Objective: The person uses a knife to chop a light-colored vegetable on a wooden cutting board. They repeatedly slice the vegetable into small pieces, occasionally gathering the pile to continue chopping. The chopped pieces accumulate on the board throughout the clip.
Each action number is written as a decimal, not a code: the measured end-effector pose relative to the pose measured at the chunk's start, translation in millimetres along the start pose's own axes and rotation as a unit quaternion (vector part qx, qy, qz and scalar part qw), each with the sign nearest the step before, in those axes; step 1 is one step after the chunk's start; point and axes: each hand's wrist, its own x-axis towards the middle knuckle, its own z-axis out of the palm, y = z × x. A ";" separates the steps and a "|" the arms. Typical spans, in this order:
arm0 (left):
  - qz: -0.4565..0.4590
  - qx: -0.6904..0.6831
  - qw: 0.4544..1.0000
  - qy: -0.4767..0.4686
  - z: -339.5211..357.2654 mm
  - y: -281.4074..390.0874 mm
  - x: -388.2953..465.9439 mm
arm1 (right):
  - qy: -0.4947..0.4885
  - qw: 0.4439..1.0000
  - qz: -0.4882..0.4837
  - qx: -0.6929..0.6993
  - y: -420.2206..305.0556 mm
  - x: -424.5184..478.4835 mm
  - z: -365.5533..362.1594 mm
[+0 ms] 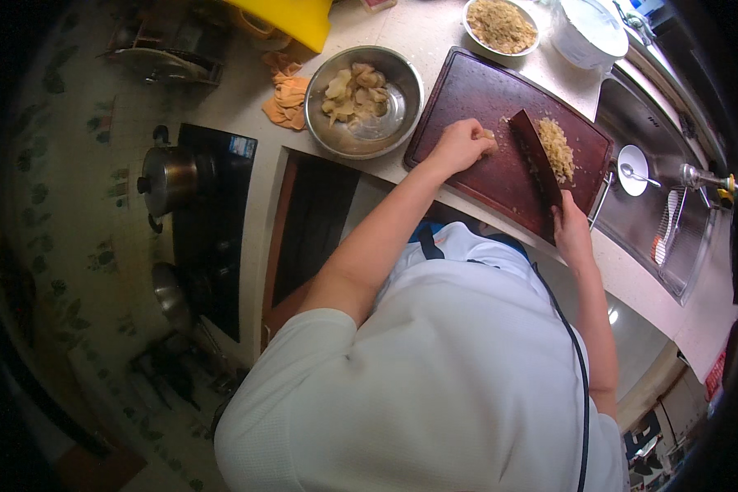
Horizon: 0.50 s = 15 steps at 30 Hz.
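A dark red-brown cutting board [476, 89] lies on the counter before me. My right hand [571, 226] grips a broad kitchen knife [538, 157] by its handle, and the blade stretches across the board. Just right of the blade is a heap of finely chopped pale food [556, 150]. My left hand [462, 147] rests over the board's left part, fingers curled around a small pale piece [487, 136]. A few chopped bits lie between this hand and the blade. Left of the board, a steel bowl [315, 126] holds pale, sliced or chunky pieces [358, 95].
Behind the board stand a bowl of brownish minced food [501, 26] and a translucent tub [590, 37]. A steel sink [633, 117] at right holds a white dish [632, 178] with a spoon. An orange cloth [288, 98] and a cooktop [221, 246] with a pot [171, 180] are left.
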 end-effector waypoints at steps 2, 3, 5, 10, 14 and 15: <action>0.012 0.083 0.996 0.007 3.4 6.1 0.3 | 0.010 1.000 -0.001 0.007 -1.3 -1.5 1.5; 0.066 0.166 0.983 0.051 2.9 9.6 -7.1 | 0.014 1.000 0.003 0.003 1.4 -0.9 3.3; 0.135 0.227 0.957 0.118 -12.4 23.2 -14.3 | 0.026 1.000 0.016 -0.003 7.4 -0.9 7.1; 0.051 0.324 0.908 0.259 -141.2 -12.9 3.0 | 0.013 0.999 0.043 0.028 -1.5 -3.5 3.3; 0.066 0.488 0.843 0.215 -163.1 -18.0 4.1 | 0.016 0.999 0.033 0.027 -3.4 -3.1 3.3; 0.070 0.511 0.833 0.201 -163.9 -23.8 8.4 | 0.016 0.999 0.035 0.027 -4.4 -3.5 2.9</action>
